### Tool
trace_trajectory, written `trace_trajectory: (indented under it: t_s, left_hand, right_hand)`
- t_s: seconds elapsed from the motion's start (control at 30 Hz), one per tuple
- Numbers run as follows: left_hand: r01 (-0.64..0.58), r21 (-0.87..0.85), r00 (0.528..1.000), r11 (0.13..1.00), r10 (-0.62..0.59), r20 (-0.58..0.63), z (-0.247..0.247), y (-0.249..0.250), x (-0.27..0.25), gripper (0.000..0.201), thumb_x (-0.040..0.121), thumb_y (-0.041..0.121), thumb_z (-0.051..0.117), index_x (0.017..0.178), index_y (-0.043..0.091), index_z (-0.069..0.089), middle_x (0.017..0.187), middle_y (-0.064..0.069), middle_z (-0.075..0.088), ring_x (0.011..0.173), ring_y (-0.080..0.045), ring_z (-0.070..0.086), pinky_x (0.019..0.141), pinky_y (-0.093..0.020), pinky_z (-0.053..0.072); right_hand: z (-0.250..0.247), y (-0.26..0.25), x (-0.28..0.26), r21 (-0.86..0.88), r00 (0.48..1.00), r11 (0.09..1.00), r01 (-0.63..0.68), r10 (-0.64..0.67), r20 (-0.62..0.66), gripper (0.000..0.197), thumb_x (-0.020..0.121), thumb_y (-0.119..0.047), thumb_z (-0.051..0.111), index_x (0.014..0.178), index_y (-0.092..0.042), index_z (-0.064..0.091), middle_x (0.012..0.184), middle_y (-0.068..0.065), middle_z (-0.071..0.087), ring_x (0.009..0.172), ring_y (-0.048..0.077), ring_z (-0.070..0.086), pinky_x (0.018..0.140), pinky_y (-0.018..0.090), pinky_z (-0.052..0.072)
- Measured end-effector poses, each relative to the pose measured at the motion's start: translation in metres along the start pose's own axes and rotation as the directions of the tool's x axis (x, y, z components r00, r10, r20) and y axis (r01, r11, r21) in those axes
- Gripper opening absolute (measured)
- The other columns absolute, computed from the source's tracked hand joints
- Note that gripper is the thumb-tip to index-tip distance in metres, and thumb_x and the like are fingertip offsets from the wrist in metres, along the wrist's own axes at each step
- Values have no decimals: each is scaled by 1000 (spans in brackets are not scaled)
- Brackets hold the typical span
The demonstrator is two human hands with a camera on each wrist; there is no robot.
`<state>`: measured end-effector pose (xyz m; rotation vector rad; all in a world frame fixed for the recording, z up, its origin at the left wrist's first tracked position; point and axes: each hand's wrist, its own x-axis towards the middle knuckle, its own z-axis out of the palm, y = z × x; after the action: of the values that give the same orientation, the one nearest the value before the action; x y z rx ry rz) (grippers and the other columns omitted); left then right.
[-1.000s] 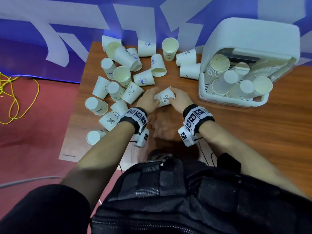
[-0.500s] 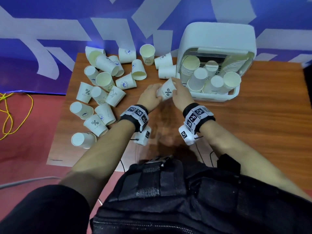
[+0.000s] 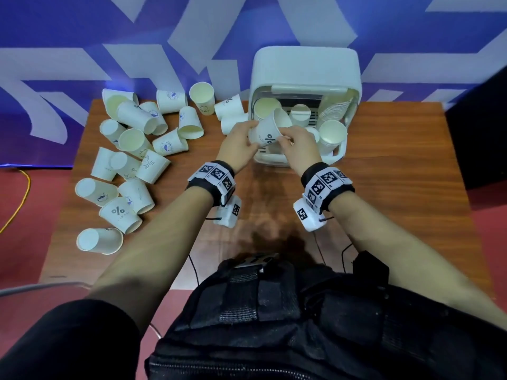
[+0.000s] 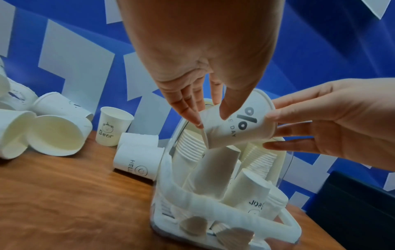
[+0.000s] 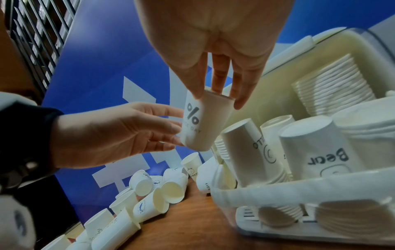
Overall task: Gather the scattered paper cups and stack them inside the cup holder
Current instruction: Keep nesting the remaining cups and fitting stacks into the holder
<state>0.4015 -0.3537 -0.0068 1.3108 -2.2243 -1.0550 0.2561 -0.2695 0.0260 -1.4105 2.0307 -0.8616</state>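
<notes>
On the left part of your table point(image 3: 247, 229), the scattered paper cups point(image 3: 131, 160) lie in a loose heap, most on their sides, some touching or overlapping. One printed with a percent sign point(image 3: 119, 215) lies near the front edge, and one marked "Bear" point(image 4: 114, 128) stands upright at the back, close to the blue and white wall point(image 3: 82, 37). Two more lie on their sides just beside the holder's left wall.

Your left hand point(image 3: 238, 145) is raised above the table with its grip on the percent-sign cup point(image 3: 270, 131): thumb on the printed side, fingertips point(image 4: 188, 110) on the other side near the base. The grip is a light pinch, fingers only partly bent.

The cup itself is tilted, its mouth turned away from you towards the holder, and it hangs just above the front-left stack inside it, not yet seated.

Your right hand point(image 3: 297, 149) pinches the same cup from the other side, thumb and fingertips point(image 5: 196, 88) round its base end, the fingers fairly straight.

The white cup holder point(image 3: 304, 69) stands at the back of the table, right of centre. Inside it several stacks of cups point(image 5: 333, 88) lean, some mouth up, some base up, one showing "Bear" point(image 5: 316, 150).

To the far right, a black box point(image 3: 480, 133) stands beside the table.
</notes>
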Motion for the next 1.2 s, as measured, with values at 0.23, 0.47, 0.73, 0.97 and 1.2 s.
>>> trace_trajectory:
  t_s: [0.23,0.47,0.73,0.97,1.2]
  left_hand:
    - [-111,-72,988,991,103,-111,8,21,20,42,86,11,56,127,10,54,128,-9,53,113,-23,55,97,-41,47]
    - [-115,-63,981,991,104,-162,15,24,29,44,84,5,47,127,5,53,131,-12,52,120,-24,50,104,-40,42]
    - [-144,-59,967,988,128,-221,21,18,37,35,91,16,48,124,6,55,127,-11,53,115,-20,52,99,-39,46]
    - [-117,-64,981,991,105,-166,22,13,38,51,96,38,47,137,7,46,144,-10,43,134,-19,39,112,-31,31]
    - [-50,-33,994,998,47,-95,26,12,39,62,97,39,50,149,12,30,156,-2,28,143,-11,25,111,-18,19]
  right_hand:
    - [-21,15,13,-32,993,993,115,-116,-30,22,95,-12,53,105,-2,70,104,18,66,101,31,56,86,31,40]
    - [-7,36,27,-118,966,959,258,-252,64,23,93,-8,48,98,0,69,95,18,64,100,34,55,88,40,44]
    - [0,46,38,-113,957,956,269,-253,142,29,96,-4,47,119,1,63,126,17,59,133,34,39,110,34,25]
    - [5,47,42,-149,952,946,290,-268,148,31,97,-5,45,125,-3,60,128,15,58,135,31,37,109,33,26]
    - [2,44,48,-170,948,941,292,-262,179,32,97,-7,44,125,-6,60,130,9,59,136,28,35,110,30,25]
